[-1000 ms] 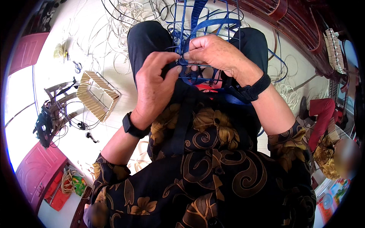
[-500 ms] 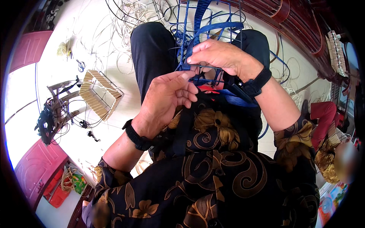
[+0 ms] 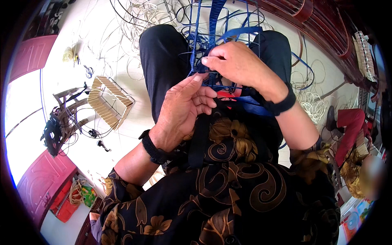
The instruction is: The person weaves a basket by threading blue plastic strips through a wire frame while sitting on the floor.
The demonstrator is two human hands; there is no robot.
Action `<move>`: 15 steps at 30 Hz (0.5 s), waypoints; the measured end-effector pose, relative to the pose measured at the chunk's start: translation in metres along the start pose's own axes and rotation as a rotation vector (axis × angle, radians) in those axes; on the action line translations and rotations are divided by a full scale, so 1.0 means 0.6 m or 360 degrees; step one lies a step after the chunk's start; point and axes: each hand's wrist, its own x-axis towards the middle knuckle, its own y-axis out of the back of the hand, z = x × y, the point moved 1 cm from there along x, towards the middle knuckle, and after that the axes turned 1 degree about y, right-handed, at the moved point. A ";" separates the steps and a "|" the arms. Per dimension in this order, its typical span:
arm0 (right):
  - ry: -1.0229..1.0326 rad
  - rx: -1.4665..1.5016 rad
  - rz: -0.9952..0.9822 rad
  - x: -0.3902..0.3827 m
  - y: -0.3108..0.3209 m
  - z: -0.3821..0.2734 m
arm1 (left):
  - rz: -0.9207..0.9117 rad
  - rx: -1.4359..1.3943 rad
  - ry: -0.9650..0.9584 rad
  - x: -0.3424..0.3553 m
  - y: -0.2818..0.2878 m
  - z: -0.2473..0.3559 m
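A wire basket frame (image 3: 196, 34), partly wrapped in blue strap, stands between my knees. My left hand (image 3: 179, 106) is at its near left corner, thumb and index finger closed on the frame's rim and the other fingers loosely curled. Over the frame, my right hand (image 3: 241, 67) is closed, with thumb and curled fingers pressed together on a blue strap (image 3: 243, 31) that loops up beyond the knuckles. The fingertips of the right hand are partly hidden behind the hand itself. Red and blue material (image 3: 228, 96) lies in my lap below the frame.
Loose pale strands (image 3: 136, 18) tangle across the floor ahead. At left a slatted tan basket (image 3: 108, 102) sits by a wooden stool (image 3: 67, 106) with cables and black gear. A dark red wooden bench (image 3: 318, 28) runs at upper right. Another person (image 3: 349, 130) sits at right.
My right hand has moved slightly up and turned, back of the hand more upward, drawing the strap. My left hand stays at the frame's corner with its fingers a little more spread.
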 end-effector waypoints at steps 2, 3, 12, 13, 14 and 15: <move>0.0126 -0.0152 0.0249 -0.013 -0.005 -0.007 | 0.0042 0.0016 -0.0012 0.000 -0.002 -0.001; 0.0174 -0.0118 0.0367 -0.023 -0.008 -0.016 | 0.0036 0.0014 -0.0013 0.000 -0.003 -0.001; 0.0522 -0.0154 0.0583 -0.040 -0.042 -0.016 | -0.0082 -0.0076 -0.0009 -0.002 -0.004 -0.002; 0.0567 -0.0170 0.0588 -0.041 -0.043 -0.015 | -0.0065 -0.0080 -0.0015 -0.003 -0.004 -0.002; 0.0611 -0.0186 0.0594 -0.042 -0.043 -0.014 | -0.0070 -0.0080 -0.0018 -0.004 -0.003 -0.003; 0.0654 -0.0200 0.0596 -0.043 -0.044 -0.014 | -0.0074 -0.0081 -0.0019 -0.003 -0.002 -0.003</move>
